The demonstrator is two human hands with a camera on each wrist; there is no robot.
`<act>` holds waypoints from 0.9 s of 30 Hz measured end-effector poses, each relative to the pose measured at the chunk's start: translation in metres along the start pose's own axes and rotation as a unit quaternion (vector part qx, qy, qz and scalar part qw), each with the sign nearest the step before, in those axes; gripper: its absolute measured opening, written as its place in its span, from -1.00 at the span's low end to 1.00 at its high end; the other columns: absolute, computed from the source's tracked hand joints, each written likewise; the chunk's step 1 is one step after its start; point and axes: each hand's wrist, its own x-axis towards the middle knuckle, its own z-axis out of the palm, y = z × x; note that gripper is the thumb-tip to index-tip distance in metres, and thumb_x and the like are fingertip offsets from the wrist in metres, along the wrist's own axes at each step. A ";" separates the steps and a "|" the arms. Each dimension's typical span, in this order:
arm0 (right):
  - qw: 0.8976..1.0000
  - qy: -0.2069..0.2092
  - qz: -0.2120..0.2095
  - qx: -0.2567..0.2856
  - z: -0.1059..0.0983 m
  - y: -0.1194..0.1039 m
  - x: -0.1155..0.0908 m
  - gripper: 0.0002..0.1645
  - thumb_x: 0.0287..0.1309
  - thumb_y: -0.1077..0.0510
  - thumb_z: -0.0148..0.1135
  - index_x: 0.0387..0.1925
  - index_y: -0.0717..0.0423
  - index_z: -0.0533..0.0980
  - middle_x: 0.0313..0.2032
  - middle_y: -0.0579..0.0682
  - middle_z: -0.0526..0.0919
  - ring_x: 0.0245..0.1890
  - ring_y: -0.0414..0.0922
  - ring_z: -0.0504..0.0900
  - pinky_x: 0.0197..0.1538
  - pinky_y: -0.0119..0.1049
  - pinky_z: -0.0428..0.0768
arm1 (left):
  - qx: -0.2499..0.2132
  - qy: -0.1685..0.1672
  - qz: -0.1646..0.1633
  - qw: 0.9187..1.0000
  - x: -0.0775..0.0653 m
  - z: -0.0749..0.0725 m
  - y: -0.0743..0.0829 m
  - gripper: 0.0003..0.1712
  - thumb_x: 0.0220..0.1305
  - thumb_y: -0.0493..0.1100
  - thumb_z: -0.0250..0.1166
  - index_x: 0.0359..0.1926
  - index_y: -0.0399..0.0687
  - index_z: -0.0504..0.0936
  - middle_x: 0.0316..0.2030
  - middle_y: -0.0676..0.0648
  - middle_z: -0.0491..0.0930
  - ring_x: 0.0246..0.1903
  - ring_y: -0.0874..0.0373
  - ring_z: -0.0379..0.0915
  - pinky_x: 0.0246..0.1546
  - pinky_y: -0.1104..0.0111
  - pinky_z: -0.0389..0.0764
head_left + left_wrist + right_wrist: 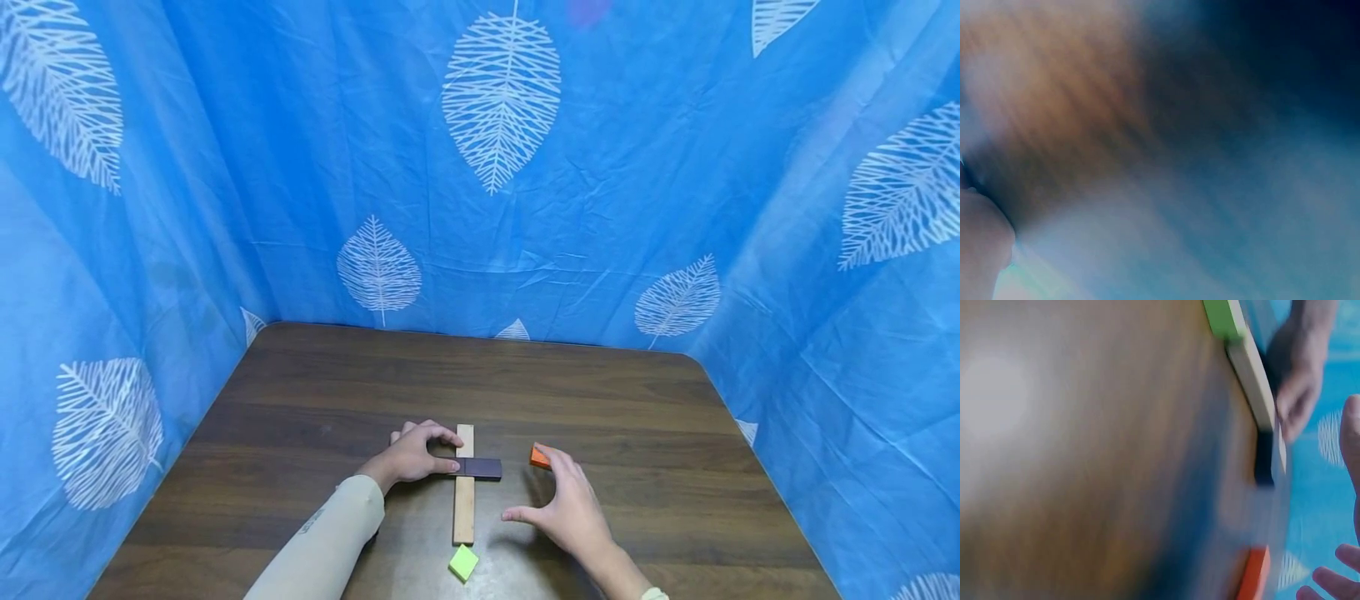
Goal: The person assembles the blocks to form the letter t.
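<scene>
A dark purple block (482, 469) lies across a long pale wooden strip (464, 510), making a cross. My left hand (408, 455) is at the cross, its thumb over the block's left end and its index fingertip by the strip's far part; a gap shows between them. My right hand (564, 503) is spread, thumb and fingers well apart with nothing between them. Its fingertips overlap an orange block (538, 456) in the head view; in the right wrist view the orange block (1254, 573) looks separate from the fingers. The left wrist view is blurred.
A lime-green block (463, 563) sits at the strip's near end, turned cornerwise. The brown wooden table (337, 375) carries everything. Blue curtains (600, 167) with white leaf prints stand along its back and sides.
</scene>
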 end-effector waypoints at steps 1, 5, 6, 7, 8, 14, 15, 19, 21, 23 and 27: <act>1.000 0.002 0.007 0.001 -0.004 0.004 0.005 0.28 -0.49 -0.34 0.70 0.33 0.09 0.43 0.26 0.11 0.50 0.25 0.17 0.43 0.20 0.19 0.41 | -0.001 -0.001 0.001 1.000 0.000 0.000 0.000 -0.71 0.13 0.01 0.54 -0.11 0.35 0.70 -0.07 0.22 0.50 0.03 0.01 0.18 0.10 -0.08 0.06; 1.000 0.000 0.020 0.012 -0.014 0.020 0.023 0.21 -0.42 -0.24 0.73 0.33 0.12 0.44 0.31 0.16 0.44 0.29 0.21 0.38 0.22 0.23 0.38 | -0.003 -0.002 0.001 1.000 -0.001 -0.001 -0.001 -0.71 0.13 0.01 0.55 -0.11 0.34 0.71 -0.08 0.22 0.50 0.03 0.00 0.18 0.10 -0.09 0.06; 1.000 -0.001 0.020 0.018 -0.015 0.023 0.026 0.19 -0.40 -0.21 0.73 0.32 0.14 0.45 0.31 0.18 0.44 0.29 0.22 0.37 0.22 0.24 0.37 | -0.004 -0.002 -0.003 1.000 0.000 -0.001 -0.001 -0.71 0.13 0.01 0.55 -0.12 0.35 0.71 -0.08 0.23 0.50 0.04 0.01 0.18 0.10 -0.08 0.06; 0.999 -0.004 0.023 0.026 -0.016 0.026 0.030 0.17 -0.38 -0.19 0.74 0.32 0.16 0.45 0.31 0.18 0.43 0.30 0.23 0.36 0.23 0.24 0.36 | -0.003 -0.001 -0.003 1.000 -0.001 -0.001 -0.001 -0.71 0.12 0.01 0.55 -0.12 0.35 0.71 -0.08 0.23 0.50 0.03 0.01 0.18 0.10 -0.08 0.06; 0.999 -0.007 0.026 0.031 -0.016 0.028 0.032 0.16 -0.36 -0.18 0.73 0.31 0.16 0.45 0.31 0.19 0.43 0.31 0.23 0.36 0.24 0.25 0.34 | -0.002 -0.001 -0.004 1.000 -0.001 -0.001 -0.001 -0.71 0.12 0.01 0.55 -0.12 0.35 0.71 -0.08 0.23 0.50 0.03 0.01 0.18 0.10 -0.08 0.06; 0.998 -0.022 0.047 0.039 -0.010 0.042 0.042 0.09 -0.29 -0.14 0.72 0.30 0.19 0.47 0.27 0.22 0.49 0.29 0.25 0.39 0.25 0.23 0.34 | -0.007 -0.004 0.003 1.000 -0.003 -0.001 0.000 -0.71 0.13 0.01 0.54 -0.10 0.30 0.72 -0.07 0.19 0.51 0.05 -0.02 0.19 0.09 -0.11 0.05; 0.997 -0.023 0.053 0.041 -0.008 0.045 0.042 0.08 -0.28 -0.13 0.72 0.29 0.20 0.47 0.25 0.23 0.50 0.27 0.25 0.41 0.24 0.22 0.35 | -0.009 -0.004 0.006 1.000 -0.003 -0.001 0.001 -0.70 0.14 0.00 0.54 -0.09 0.28 0.72 -0.07 0.18 0.51 0.05 -0.03 0.19 0.09 -0.12 0.04; 0.995 -0.024 0.079 0.061 0.000 0.051 0.043 0.03 -0.27 -0.08 0.72 0.26 0.22 0.49 0.17 0.21 0.57 0.16 0.18 0.51 0.18 0.15 0.44 | -0.012 -0.005 0.011 1.000 -0.002 -0.002 0.001 -0.69 0.14 0.00 0.54 -0.08 0.27 0.72 -0.05 0.17 0.51 0.05 -0.03 0.19 0.08 -0.12 0.04; 0.993 -0.021 0.084 0.075 0.003 0.054 0.043 0.00 -0.27 -0.05 0.73 0.24 0.22 0.51 0.14 0.18 0.60 0.10 0.13 0.54 0.14 0.12 0.47 | -0.010 -0.006 0.008 1.000 -0.002 -0.002 0.001 -0.70 0.14 0.01 0.54 -0.08 0.29 0.71 -0.05 0.18 0.51 0.04 -0.02 0.19 0.07 -0.10 0.05; 0.992 -0.019 0.088 0.087 0.005 0.055 0.044 -0.02 -0.27 -0.02 0.73 0.23 0.22 0.52 0.11 0.16 0.62 0.07 0.11 0.56 0.14 0.10 0.48 | -0.005 -0.005 0.005 1.000 -0.001 -0.001 0.001 -0.70 0.14 0.01 0.54 -0.09 0.31 0.71 -0.05 0.19 0.50 0.04 -0.01 0.19 0.07 -0.08 0.06; 0.991 -0.008 0.089 0.099 0.008 0.056 0.044 -0.11 -0.23 0.06 0.72 0.18 0.26 0.54 0.02 0.16 0.65 0.03 0.10 0.59 0.14 0.10 0.48 | -0.001 -0.006 0.001 1.000 0.000 -0.001 0.001 -0.71 0.14 0.01 0.54 -0.10 0.33 0.71 -0.04 0.20 0.50 0.05 -0.01 0.18 0.08 -0.08 0.06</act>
